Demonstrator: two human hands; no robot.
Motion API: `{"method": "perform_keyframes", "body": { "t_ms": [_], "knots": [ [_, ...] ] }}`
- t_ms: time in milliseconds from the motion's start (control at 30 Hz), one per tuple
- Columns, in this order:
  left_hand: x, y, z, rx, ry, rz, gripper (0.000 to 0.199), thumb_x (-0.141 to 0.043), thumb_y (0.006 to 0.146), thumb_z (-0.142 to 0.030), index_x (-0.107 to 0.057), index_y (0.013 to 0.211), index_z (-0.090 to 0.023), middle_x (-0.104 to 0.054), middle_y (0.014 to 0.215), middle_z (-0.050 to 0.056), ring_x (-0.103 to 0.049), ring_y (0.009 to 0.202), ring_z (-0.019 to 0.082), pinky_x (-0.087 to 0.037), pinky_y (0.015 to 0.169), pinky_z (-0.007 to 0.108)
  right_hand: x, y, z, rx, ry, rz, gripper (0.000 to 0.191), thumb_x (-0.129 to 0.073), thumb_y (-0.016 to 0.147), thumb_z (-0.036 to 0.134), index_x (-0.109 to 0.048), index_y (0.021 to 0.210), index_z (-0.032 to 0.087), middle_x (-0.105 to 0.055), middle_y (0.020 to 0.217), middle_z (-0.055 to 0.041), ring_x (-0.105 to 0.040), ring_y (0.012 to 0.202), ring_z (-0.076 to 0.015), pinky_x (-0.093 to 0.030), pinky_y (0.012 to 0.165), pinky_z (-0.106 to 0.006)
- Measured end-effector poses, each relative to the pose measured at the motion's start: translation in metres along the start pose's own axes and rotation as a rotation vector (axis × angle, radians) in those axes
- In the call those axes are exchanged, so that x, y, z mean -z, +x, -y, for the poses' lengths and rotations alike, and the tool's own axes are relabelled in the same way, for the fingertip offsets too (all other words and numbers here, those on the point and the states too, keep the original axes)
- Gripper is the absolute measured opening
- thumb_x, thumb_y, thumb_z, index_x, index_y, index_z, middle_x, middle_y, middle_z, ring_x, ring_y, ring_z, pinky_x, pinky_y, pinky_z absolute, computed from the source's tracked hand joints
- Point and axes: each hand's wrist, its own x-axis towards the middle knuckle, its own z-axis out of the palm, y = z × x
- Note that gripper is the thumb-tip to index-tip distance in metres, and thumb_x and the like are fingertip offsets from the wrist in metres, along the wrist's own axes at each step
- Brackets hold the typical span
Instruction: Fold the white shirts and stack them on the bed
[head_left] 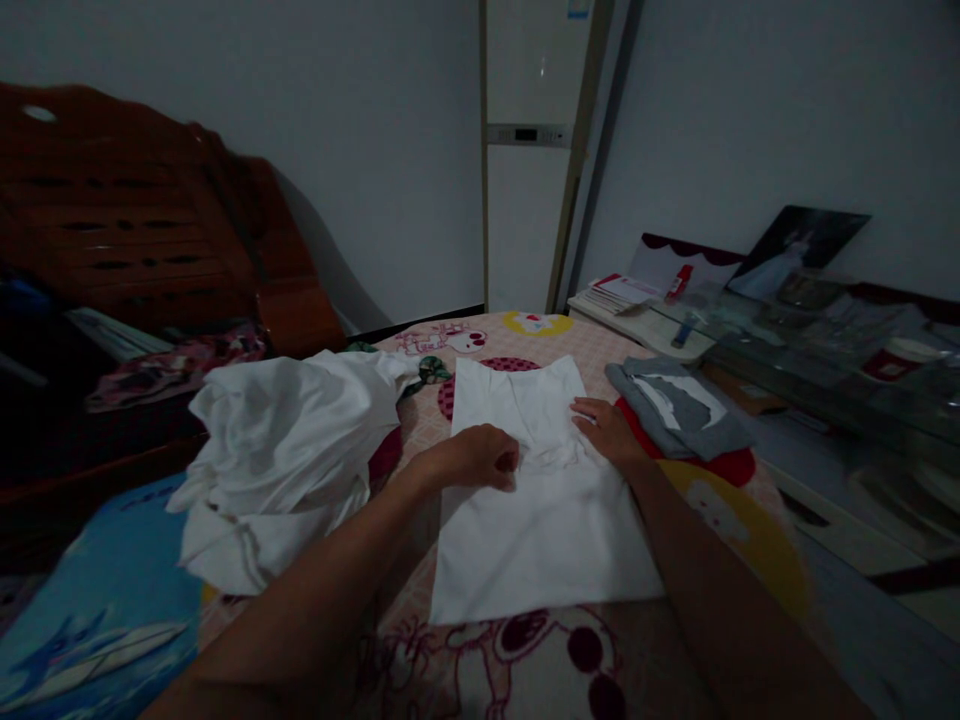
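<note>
A white garment (540,540) lies folded into a long rectangle in front of me, wrinkled across its middle. Over its left side, my left hand (480,458) is closed, with curled fingers pinching at the wrinkled cloth. My right hand (604,425) rests on the garment's right edge with its fingers stretched out and apart. To the left is a loose heap of white cloth (292,440). A folded grey garment with a white print (675,405) lies beyond my right hand, on top of a red cloth (731,466).
The table carries a pink patterned cloth (480,660). Left of it stand a wooden bench (135,240) and a blue printed cloth (97,600). A tall white cabinet unit (525,220) is behind. On the right, a glass-topped stand (810,350) holds papers and a cup (900,360).
</note>
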Motion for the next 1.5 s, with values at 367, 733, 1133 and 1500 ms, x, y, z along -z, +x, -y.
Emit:
{"method": "perform_keyframes", "body": {
  "t_ms": [367,733,1133,1500],
  "knots": [
    [-0.001,-0.001,-0.008,0.113,0.237,0.132,0.028,-0.077,0.066,-0.041,-0.065,0.082,-0.021,-0.065,0.074,0.002,-0.059,0.067,0.018,-0.035,0.058,0.026,0.092,0.011,0.078,-0.153,-0.036,0.415,0.008,-0.067,0.072,0.019,-0.073,0.074,0.015,-0.072,0.074,-0.0052,-0.065,0.070,-0.0163,-0.043,0.063,-0.024],
    [0.002,-0.002,-0.013,-0.008,0.165,0.185,0.028,-0.068,0.076,-0.037,-0.066,0.098,-0.020,-0.068,0.089,0.004,-0.061,0.081,0.020,-0.039,0.068,0.026,0.070,-0.011,0.083,-0.157,-0.177,0.763,0.024,-0.082,0.057,0.024,-0.069,0.076,0.017,-0.067,0.081,-0.0024,-0.058,0.075,-0.0163,-0.036,0.061,-0.024],
    [0.005,-0.002,-0.012,-0.076,0.041,0.201,0.028,-0.069,0.075,-0.022,-0.065,0.102,-0.019,-0.066,0.093,0.002,-0.060,0.085,0.018,-0.040,0.071,0.023,0.072,-0.011,0.088,-0.152,-0.202,0.798,0.022,-0.078,0.057,0.023,-0.059,0.065,0.017,-0.053,0.065,0.0015,-0.049,0.066,-0.0139,-0.030,0.057,-0.024],
    [0.013,-0.009,-0.006,-0.201,-0.121,0.191,0.027,-0.059,0.078,-0.014,-0.064,0.103,-0.021,-0.067,0.097,0.001,-0.060,0.088,0.015,-0.041,0.078,0.022,0.089,-0.009,0.086,-0.109,0.281,0.857,0.008,-0.065,0.069,0.021,-0.065,0.067,0.014,-0.053,0.059,0.0045,-0.046,0.057,-0.0096,-0.028,0.051,-0.022]
  ]
}}
